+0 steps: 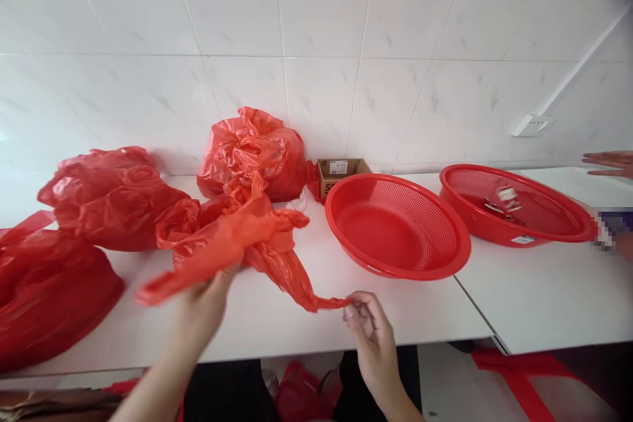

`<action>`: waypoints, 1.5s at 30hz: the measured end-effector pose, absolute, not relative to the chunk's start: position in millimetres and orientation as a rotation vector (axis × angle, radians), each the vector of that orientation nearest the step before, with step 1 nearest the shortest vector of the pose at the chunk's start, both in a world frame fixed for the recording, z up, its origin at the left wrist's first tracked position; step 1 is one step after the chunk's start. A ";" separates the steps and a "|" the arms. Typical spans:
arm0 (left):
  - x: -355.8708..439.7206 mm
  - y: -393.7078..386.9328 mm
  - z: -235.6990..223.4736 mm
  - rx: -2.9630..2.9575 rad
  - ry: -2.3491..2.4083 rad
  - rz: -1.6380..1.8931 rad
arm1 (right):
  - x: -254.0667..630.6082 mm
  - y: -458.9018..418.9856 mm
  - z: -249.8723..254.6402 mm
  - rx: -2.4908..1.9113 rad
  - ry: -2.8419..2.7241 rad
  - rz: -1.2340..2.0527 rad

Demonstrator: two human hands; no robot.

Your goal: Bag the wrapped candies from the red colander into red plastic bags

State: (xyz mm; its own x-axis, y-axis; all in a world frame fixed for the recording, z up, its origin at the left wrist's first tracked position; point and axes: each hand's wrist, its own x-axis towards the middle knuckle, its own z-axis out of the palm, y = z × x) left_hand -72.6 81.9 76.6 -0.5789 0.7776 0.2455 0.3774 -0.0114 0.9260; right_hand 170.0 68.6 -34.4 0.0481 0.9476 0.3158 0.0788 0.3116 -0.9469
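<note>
A crumpled red plastic bag (277,257) is stretched between my two hands above the white table. My left hand (210,300) is closed round its gathered middle; a loose end sticks out to the left, blurred by motion. Between thumb and fingers, my right hand (368,326) pinches a twisted corner of the same bag. Just beyond my right hand sits a red plastic basket (386,231) with perforated sides and nothing in it. Behind the held bag stands a full, bulging red bag (254,151) against the wall.
More filled red bags (111,198) crowd the left side of the table (415,316). A small cardboard box (341,175) stands at the wall. To the right, a second red basket (524,211) holds a few small items; another person's hand (613,161) is beyond it.
</note>
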 end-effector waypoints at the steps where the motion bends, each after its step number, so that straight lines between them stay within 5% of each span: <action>1: -63.7 75.4 57.5 1.179 1.858 1.545 | 170.8 62.2 -22.6 -0.995 -1.294 0.781; 9: -27.7 41.2 -3.6 0.904 1.432 1.295 | 162.8 47.3 32.5 -0.858 -1.674 0.463; 16: -49.8 36.4 11.3 0.867 1.282 1.293 | 165.0 82.8 -10.0 -1.173 -1.688 1.074; 22: -107.4 36.6 -4.5 0.593 1.554 1.369 | 203.2 102.0 -19.5 -1.219 -1.292 1.184; 33: -63.9 24.2 -10.2 1.872 2.085 1.278 | 182.3 99.6 -26.1 -1.141 -1.398 1.215; 41: -54.9 33.7 19.9 1.131 1.688 1.161 | 196.3 61.8 38.5 -1.176 -1.594 0.670; 45: -30.3 30.4 26.9 0.734 1.457 1.192 | 164.1 44.6 64.0 -0.887 -2.001 0.878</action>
State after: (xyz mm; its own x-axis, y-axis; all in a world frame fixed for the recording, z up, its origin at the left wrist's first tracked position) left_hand -30.3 30.4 26.9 -0.2454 0.9070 -0.3423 -0.1554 0.3118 0.9374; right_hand 164.1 44.6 64.0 -0.4667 0.8082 0.3593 0.2824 0.5211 -0.8054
